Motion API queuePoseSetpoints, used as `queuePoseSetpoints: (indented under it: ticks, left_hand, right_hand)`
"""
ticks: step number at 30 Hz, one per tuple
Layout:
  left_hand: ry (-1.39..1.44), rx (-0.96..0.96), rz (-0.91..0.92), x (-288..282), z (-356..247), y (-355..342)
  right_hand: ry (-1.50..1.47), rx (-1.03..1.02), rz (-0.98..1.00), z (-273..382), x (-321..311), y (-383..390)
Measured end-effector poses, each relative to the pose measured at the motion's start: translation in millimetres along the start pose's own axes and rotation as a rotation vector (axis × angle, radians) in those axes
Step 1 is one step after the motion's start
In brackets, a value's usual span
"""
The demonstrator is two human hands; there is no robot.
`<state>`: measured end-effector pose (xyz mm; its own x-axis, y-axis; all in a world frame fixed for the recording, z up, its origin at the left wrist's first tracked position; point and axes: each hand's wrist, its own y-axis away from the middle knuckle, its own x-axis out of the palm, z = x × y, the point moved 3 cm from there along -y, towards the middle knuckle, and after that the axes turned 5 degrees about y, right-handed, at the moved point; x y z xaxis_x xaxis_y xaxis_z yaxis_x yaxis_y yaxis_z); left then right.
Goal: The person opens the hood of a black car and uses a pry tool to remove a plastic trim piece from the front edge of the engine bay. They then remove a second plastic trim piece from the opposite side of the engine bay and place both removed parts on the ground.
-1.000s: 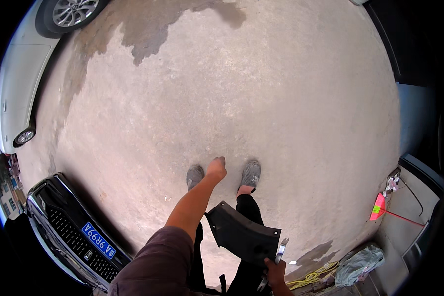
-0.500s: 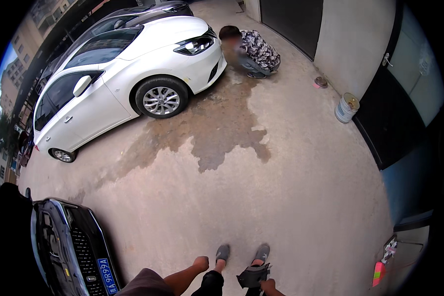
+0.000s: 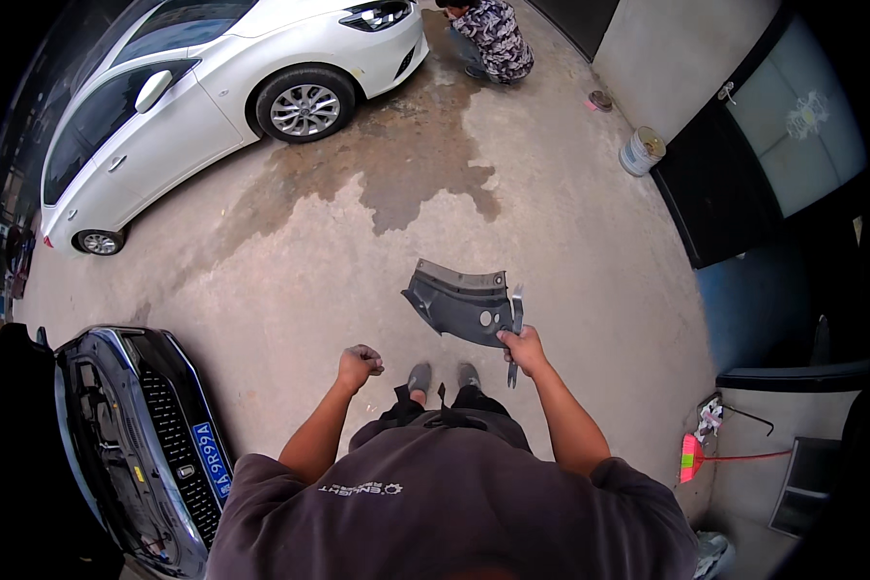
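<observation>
My right hand (image 3: 522,350) grips the lower right corner of a black plastic car trim panel (image 3: 454,307), curved, with a paler strip along its far edge and round holes near the right end. The same hand also clasps a slim grey metal tool (image 3: 518,307), which sticks out past the panel's right side and below my fingers. The tool's exact kind is unclear. Left of the panel and apart from it, my left hand (image 3: 360,365) is held up with its fingers curled in, and I see nothing in it.
A white car (image 3: 198,121) stands far left beside a wet patch (image 3: 406,174). Someone in a patterned shirt (image 3: 493,41) squats at its front. Near left is a dark car (image 3: 155,445) with its engine bay exposed. A bucket (image 3: 641,152) and red broom (image 3: 689,457) are on the right.
Both hands have come up from beside my legs. The panel and metal tool rose with my right hand to in front of me. My view has tilted further down.
</observation>
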<state>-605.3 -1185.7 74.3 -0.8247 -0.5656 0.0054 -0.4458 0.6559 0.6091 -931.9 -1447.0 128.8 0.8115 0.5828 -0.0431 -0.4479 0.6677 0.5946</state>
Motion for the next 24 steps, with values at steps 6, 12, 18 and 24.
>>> queuePoseSetpoints:
  ticks: [6, 12, 18, 24]
  left_hand:
    - [0.12, 0.104, -0.056, 43.5, -67.1, 63.7]
    - [0.215, 0.16, -0.084, 97.0, -95.7, 155.4]
    - [0.338, 0.339, -0.253, 109.7, -106.2, 221.5]
    - [0.283, 0.48, -0.511, 112.1, -102.7, 269.9]
  right_hand:
    - [-0.198, -0.118, 0.162, 89.0, -28.7, 58.2]
    - [-0.259, -0.159, 0.34, 128.4, -53.5, 97.4]
    - [-0.183, -0.228, 0.402, 146.2, -56.8, 115.8]
    - [-0.083, -0.231, 0.581, 149.7, -41.8, 128.2]
